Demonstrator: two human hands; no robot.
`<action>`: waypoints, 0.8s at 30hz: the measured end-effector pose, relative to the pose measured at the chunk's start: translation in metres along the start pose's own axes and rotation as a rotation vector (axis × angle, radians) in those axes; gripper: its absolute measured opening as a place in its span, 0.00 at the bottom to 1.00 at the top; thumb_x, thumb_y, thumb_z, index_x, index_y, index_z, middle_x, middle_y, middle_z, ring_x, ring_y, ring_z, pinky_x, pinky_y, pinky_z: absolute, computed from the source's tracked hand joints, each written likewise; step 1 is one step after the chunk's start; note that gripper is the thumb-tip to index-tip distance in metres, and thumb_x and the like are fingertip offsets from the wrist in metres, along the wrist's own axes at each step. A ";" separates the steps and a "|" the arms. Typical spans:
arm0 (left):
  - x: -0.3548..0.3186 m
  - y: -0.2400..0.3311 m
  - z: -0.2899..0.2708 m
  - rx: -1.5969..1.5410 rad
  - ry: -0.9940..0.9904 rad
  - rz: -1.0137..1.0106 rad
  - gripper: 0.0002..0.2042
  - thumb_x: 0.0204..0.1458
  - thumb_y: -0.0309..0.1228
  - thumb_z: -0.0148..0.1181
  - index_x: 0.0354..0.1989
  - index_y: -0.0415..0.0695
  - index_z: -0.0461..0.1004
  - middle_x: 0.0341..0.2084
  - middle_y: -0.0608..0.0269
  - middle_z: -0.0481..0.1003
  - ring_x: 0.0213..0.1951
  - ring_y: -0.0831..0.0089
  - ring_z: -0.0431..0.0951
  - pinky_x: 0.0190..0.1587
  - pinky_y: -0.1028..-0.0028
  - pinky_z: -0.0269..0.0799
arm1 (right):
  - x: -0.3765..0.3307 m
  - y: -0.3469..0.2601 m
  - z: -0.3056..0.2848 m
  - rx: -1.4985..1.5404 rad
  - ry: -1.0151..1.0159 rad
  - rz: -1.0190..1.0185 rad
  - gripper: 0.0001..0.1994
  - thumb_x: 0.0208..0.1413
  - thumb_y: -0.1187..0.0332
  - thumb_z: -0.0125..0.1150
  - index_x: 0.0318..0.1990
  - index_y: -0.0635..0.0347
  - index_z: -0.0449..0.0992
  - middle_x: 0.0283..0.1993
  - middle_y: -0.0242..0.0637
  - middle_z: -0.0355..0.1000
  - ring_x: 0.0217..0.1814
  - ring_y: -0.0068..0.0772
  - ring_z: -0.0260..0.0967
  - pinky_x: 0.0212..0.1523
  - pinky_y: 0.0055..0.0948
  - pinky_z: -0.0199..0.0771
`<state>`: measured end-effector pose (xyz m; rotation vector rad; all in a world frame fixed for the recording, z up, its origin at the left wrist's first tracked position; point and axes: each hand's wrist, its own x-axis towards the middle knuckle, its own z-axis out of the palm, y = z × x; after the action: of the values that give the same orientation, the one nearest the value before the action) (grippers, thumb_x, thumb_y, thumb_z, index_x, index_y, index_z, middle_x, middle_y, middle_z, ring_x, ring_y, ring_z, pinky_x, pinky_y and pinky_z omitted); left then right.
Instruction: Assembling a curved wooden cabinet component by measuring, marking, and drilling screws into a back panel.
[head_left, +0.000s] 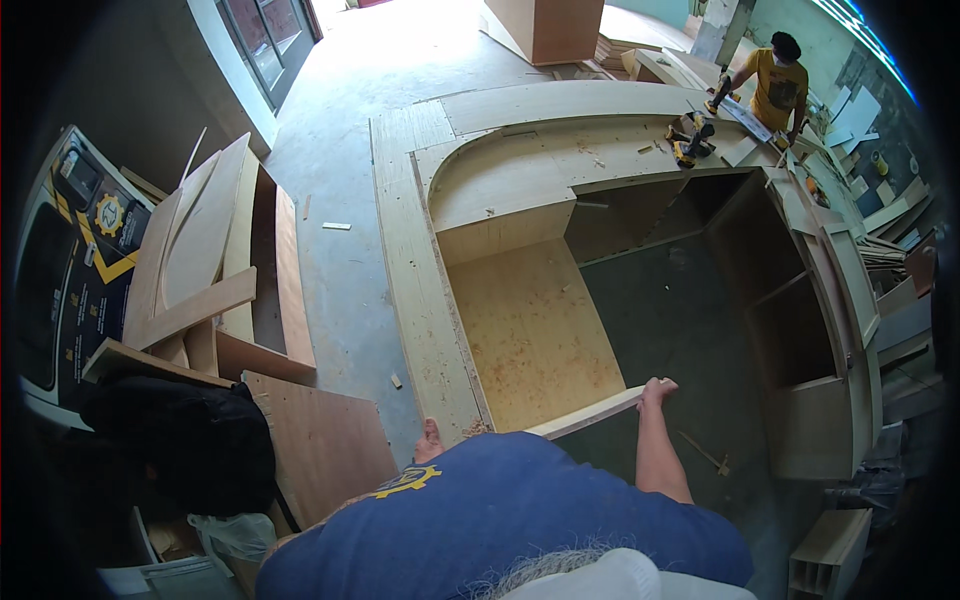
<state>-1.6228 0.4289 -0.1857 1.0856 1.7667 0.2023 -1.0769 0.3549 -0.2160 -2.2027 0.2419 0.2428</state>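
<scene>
Gripping a pale strip (590,411) with the right hand (655,392), touching the bench (412,270) with the left hand (428,441), unclear if clamped, lower centre; seemingly largely assembled, with shavings (476,429) unswept.

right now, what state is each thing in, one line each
left hand: at the plywood frame's edge, grip partly hidden
right hand: closed on the pale wooden strip
pale wooden strip: held near one end
inner panel: strewn with shavings
power tool: resting on the plywood frame, unheld
right-hand cabinet: open-fronted
black bag: set down, closure unclear
</scene>
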 end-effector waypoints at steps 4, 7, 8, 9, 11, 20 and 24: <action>0.009 -0.003 -0.001 -0.058 -0.010 0.008 0.44 0.57 0.73 0.37 0.66 0.45 0.66 0.55 0.46 0.75 0.54 0.46 0.77 0.53 0.55 0.75 | -0.004 0.004 -0.002 -0.028 -0.162 -0.020 0.34 0.50 0.66 0.62 0.64 0.61 0.55 0.61 0.54 0.62 0.64 0.52 0.65 0.64 0.44 0.66; 0.019 -0.002 0.000 -0.107 -0.045 0.022 0.44 0.57 0.73 0.37 0.66 0.45 0.66 0.55 0.46 0.75 0.54 0.46 0.77 0.53 0.55 0.75 | -0.008 0.010 -0.004 0.080 -0.198 0.021 0.43 0.53 0.54 0.66 0.71 0.61 0.50 0.71 0.56 0.56 0.72 0.51 0.58 0.69 0.41 0.62; 0.022 -0.002 0.002 -0.125 -0.057 0.024 0.44 0.57 0.73 0.37 0.66 0.45 0.66 0.55 0.46 0.75 0.54 0.47 0.77 0.53 0.55 0.75 | -0.014 0.009 -0.002 0.086 -0.188 0.028 0.43 0.53 0.54 0.66 0.71 0.61 0.50 0.71 0.56 0.56 0.72 0.51 0.58 0.69 0.41 0.62; 0.025 0.000 0.004 -0.143 -0.076 0.029 0.44 0.57 0.73 0.37 0.66 0.45 0.66 0.55 0.46 0.75 0.54 0.47 0.77 0.52 0.55 0.75 | -0.018 0.012 -0.002 0.195 -0.106 0.095 0.47 0.53 0.48 0.65 0.73 0.60 0.47 0.73 0.55 0.52 0.74 0.50 0.56 0.70 0.40 0.60; 0.028 -0.003 0.006 -0.203 -0.084 0.019 0.44 0.57 0.73 0.37 0.66 0.45 0.66 0.55 0.46 0.75 0.54 0.47 0.77 0.52 0.55 0.76 | -0.055 0.011 0.005 0.326 -0.040 0.133 0.51 0.57 0.34 0.55 0.74 0.65 0.47 0.75 0.49 0.52 0.70 0.46 0.61 0.67 0.44 0.64; 0.048 0.008 0.006 -0.401 -0.169 -0.018 0.45 0.57 0.73 0.37 0.67 0.45 0.65 0.56 0.47 0.75 0.53 0.48 0.77 0.52 0.55 0.76 | -0.200 0.134 -0.033 0.022 -0.583 0.329 0.29 0.62 0.45 0.55 0.59 0.60 0.75 0.51 0.44 0.78 0.49 0.47 0.77 0.50 0.41 0.77; 0.050 0.012 0.001 -0.465 -0.198 -0.055 0.45 0.57 0.73 0.37 0.67 0.45 0.65 0.56 0.48 0.75 0.53 0.48 0.78 0.51 0.55 0.76 | -0.191 0.178 -0.073 -0.562 -0.629 -0.058 0.23 0.60 0.51 0.60 0.52 0.62 0.79 0.47 0.47 0.80 0.48 0.46 0.78 0.50 0.41 0.76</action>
<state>-1.6195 0.4722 -0.2122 0.6941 1.4716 0.4327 -1.3001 0.2071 -0.2594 -2.5315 -0.2725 1.0498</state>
